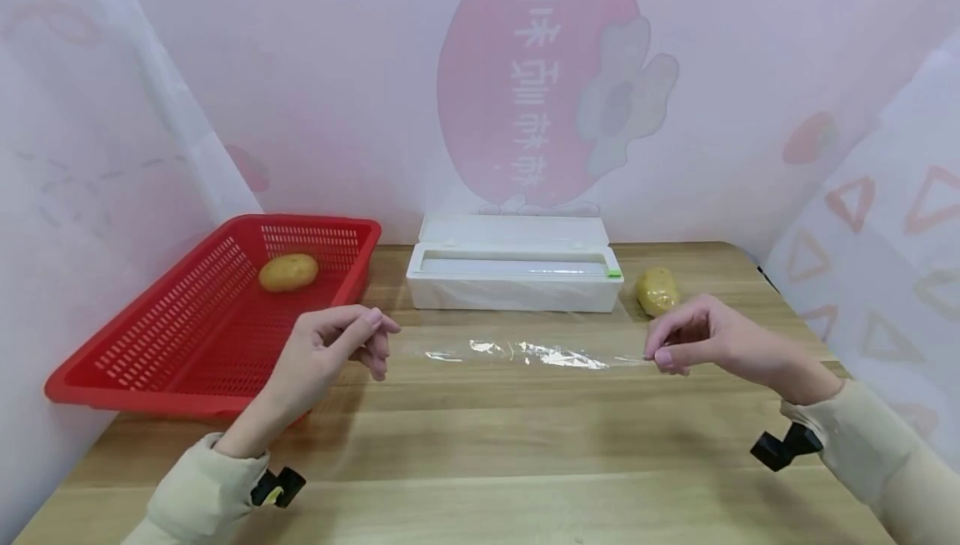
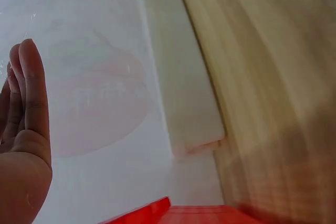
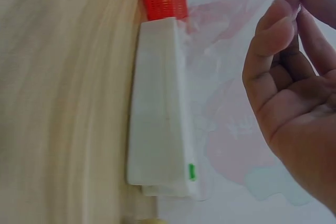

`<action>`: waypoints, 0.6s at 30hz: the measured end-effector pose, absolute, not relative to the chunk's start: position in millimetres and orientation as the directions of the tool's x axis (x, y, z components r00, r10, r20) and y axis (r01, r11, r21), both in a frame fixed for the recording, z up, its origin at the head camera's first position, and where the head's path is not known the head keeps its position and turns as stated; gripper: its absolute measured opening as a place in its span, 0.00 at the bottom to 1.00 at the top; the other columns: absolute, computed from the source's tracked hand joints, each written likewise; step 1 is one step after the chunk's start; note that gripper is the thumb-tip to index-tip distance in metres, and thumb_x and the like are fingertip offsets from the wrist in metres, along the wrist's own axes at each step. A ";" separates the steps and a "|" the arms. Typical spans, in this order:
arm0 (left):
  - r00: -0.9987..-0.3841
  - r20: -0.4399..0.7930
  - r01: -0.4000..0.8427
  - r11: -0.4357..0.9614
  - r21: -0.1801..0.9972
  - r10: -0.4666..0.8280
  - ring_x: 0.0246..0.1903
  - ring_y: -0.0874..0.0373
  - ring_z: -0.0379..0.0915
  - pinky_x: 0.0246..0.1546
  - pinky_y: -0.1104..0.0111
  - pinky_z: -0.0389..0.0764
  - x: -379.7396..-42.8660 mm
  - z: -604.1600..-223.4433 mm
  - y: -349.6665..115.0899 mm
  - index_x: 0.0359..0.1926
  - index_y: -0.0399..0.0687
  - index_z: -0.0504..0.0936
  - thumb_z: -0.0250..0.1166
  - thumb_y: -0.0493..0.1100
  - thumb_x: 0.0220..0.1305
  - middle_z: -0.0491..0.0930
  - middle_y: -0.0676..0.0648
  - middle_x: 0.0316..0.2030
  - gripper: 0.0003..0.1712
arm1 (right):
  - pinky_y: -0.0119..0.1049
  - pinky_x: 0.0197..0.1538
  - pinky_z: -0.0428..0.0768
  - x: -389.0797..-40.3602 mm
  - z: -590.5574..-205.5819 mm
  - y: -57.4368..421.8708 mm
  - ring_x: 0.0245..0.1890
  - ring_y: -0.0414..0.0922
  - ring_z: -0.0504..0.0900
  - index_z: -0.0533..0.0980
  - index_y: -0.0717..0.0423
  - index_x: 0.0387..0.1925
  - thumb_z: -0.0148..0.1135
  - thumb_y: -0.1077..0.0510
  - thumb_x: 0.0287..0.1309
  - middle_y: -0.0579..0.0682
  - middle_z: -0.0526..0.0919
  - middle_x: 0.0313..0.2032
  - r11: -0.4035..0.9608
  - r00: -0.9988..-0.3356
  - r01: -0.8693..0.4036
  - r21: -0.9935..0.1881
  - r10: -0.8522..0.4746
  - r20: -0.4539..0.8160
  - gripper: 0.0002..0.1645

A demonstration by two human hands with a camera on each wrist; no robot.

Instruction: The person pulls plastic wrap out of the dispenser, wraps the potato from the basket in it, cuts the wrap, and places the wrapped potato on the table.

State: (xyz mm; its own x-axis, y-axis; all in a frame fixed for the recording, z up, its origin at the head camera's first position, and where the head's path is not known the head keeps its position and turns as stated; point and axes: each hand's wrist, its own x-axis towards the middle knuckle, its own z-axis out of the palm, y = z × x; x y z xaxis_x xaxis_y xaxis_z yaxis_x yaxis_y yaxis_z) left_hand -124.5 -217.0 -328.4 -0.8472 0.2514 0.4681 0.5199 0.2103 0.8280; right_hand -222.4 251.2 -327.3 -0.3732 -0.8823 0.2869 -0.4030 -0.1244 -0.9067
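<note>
A sheet of clear plastic wrap (image 1: 558, 355) stretches between my two hands above the table, seen mostly by its bright glints. My left hand (image 1: 330, 345) pinches its left end between thumb and fingers, close to the red basket's right side. At the other end, my right hand (image 1: 701, 337) pinches the wrap with thumb and fingertips, in front of a glossy potato (image 1: 657, 292). Behind the film stands a white wrap dispenser box (image 1: 513, 293), its lid raised and a roll inside. In the right wrist view the thumb and fingertips (image 3: 278, 32) meet.
On the left of the wooden table (image 1: 525, 445) stands a red plastic basket (image 1: 187, 402) with slotted walls. One bare potato (image 1: 288, 272) lies in it. A green slider (image 1: 614, 273) marks the dispenser's right end. Printed pale curtains (image 1: 360, 95) enclose the table's back and sides.
</note>
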 end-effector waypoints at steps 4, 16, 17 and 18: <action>-0.902 0.364 0.413 0.224 0.883 0.231 0.19 0.45 0.78 0.25 0.55 0.83 -128.8 -344.7 -215.5 0.37 0.35 0.82 0.54 0.42 0.76 0.78 0.37 0.24 0.16 | 0.36 0.28 0.77 -220.9 -342.2 251.3 0.27 0.43 0.75 0.80 0.68 0.42 0.54 0.76 0.63 0.56 0.81 0.30 -0.022 -0.404 -0.348 -0.937 -0.899 0.171 0.11; -0.959 0.037 0.169 0.458 0.873 0.282 0.17 0.50 0.78 0.20 0.59 0.82 -150.1 -388.5 -204.8 0.34 0.32 0.82 0.59 0.47 0.73 0.81 0.42 0.19 0.20 | 0.37 0.31 0.77 -226.5 -384.3 239.0 0.27 0.44 0.76 0.80 0.63 0.29 0.56 0.56 0.71 0.60 0.79 0.26 0.274 -0.602 -0.299 -0.914 -0.797 -0.043 0.17; -0.961 0.036 0.169 0.476 0.863 0.275 0.17 0.50 0.78 0.19 0.60 0.81 -149.8 -390.1 -205.3 0.33 0.33 0.83 0.60 0.47 0.72 0.81 0.44 0.19 0.20 | 0.36 0.31 0.77 -226.4 -386.8 238.0 0.26 0.44 0.75 0.79 0.64 0.28 0.56 0.56 0.71 0.61 0.79 0.26 0.279 -0.601 -0.291 -0.915 -0.797 -0.052 0.18; -0.962 0.037 0.170 0.490 0.855 0.269 0.17 0.51 0.78 0.19 0.61 0.81 -149.6 -391.4 -206.1 0.32 0.34 0.83 0.60 0.47 0.72 0.81 0.44 0.18 0.19 | 0.36 0.31 0.76 -226.3 -389.0 237.5 0.26 0.44 0.75 0.79 0.64 0.28 0.56 0.56 0.71 0.63 0.78 0.25 0.275 -0.592 -0.292 -0.916 -0.804 -0.053 0.18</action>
State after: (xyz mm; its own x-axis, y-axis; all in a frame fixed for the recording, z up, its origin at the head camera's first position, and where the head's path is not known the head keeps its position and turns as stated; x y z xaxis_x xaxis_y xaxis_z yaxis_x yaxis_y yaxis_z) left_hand -149.6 -206.1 -391.4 -0.9623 0.2693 0.0369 0.1699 0.4900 0.8550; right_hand -226.3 237.5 -389.0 -0.5920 -0.8043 -0.0526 -0.2918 0.2747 -0.9162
